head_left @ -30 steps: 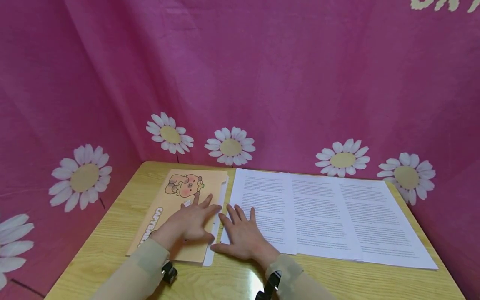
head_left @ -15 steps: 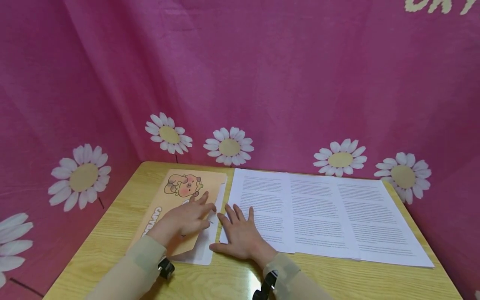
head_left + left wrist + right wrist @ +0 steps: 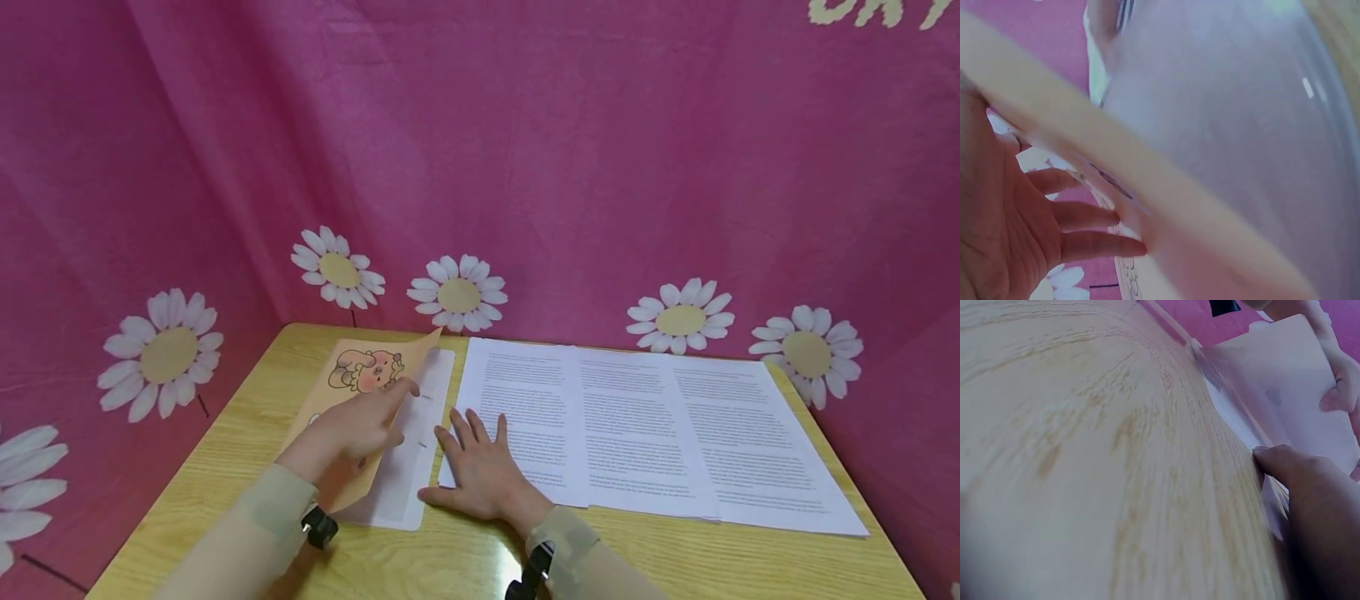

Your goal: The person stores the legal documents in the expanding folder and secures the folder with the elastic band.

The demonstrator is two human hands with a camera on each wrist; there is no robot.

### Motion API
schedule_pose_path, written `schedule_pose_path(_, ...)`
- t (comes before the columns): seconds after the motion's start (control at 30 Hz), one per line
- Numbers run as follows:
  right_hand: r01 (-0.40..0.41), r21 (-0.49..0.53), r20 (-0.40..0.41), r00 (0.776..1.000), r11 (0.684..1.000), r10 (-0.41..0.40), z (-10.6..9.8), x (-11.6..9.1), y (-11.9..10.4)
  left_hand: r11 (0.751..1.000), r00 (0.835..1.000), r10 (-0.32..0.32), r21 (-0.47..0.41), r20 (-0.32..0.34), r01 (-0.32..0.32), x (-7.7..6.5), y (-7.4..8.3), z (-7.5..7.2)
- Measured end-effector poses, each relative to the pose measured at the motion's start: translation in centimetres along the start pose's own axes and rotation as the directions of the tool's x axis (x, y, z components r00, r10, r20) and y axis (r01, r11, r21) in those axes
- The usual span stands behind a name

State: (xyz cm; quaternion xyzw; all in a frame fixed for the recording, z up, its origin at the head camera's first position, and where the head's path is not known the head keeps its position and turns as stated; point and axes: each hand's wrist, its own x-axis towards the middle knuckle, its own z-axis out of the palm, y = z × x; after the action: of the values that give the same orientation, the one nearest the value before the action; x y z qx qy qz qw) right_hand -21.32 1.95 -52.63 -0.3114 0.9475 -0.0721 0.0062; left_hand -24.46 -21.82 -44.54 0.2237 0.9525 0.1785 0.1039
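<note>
A peach file folder (image 3: 341,396) with a cartoon capybara on its front lies at the left of the table. My left hand (image 3: 352,433) holds its front cover by the free edge, raised at a slant. The left wrist view has the fingers (image 3: 1094,244) against the outer face of the cover (image 3: 1116,147); one fingertip (image 3: 1335,400) shows on the inner face in the right wrist view. Beneath it a pale, translucent inner sheet (image 3: 408,467) is uncovered. Spread flat, my right hand (image 3: 487,479) rests at the lower left corner of the printed sheets (image 3: 637,433).
Several printed pages of text overlap in a row along the right of the wooden table (image 3: 465,558). A pink cloth (image 3: 525,167) with daisies hangs behind and at the sides. Small black cameras (image 3: 320,527) sit on both wrists.
My left hand has drawn back to the left, lifting the folder's front cover off the inner sheet. The right hand stays in place on the table and pages.
</note>
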Motion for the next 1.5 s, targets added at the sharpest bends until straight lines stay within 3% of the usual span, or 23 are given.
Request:
schedule_pose_path(0.2,0.002,-0.017,0.002,1.0,1.0,-0.002,0.1,0.0,0.0,0.999,0.998,0.039,-0.036,-0.045,-0.041,-0.5,-0.7,-1.1)
schedule_pose_path(0.43,-0.001,-0.015,0.0,1.0,1.0,0.001,0.1,-0.1,0.1,0.997,0.998,0.004,-0.079,-0.066,-0.009,-0.9,-1.0,-1.7)
schedule_pose_path(0.7,0.003,-0.017,-0.003,1.0,1.0,-0.003,0.2,-0.1,0.2,0.996,0.995,0.025,-0.085,-0.094,-0.033,-1.7,-1.4,-2.6)
schedule_pose_path(0.93,0.009,-0.006,0.002,1.0,1.0,-0.009,0.2,-0.3,0.2,0.994,0.99,-0.025,-0.109,-0.135,0.011,-1.8,-1.8,-3.0)
schedule_pose_path(1.23,0.009,-0.007,-0.001,1.0,1.0,-0.009,0.2,-0.3,0.2,0.974,0.989,0.007,-0.223,-0.145,-0.04,-2.4,-2.7,-3.8)
schedule_pose_path(1.5,0.008,0.007,0.003,1.0,1.0,-0.008,0.1,-0.3,0.1,0.957,0.966,0.072,-0.256,-0.247,-0.137,-3.7,-3.9,-5.9)
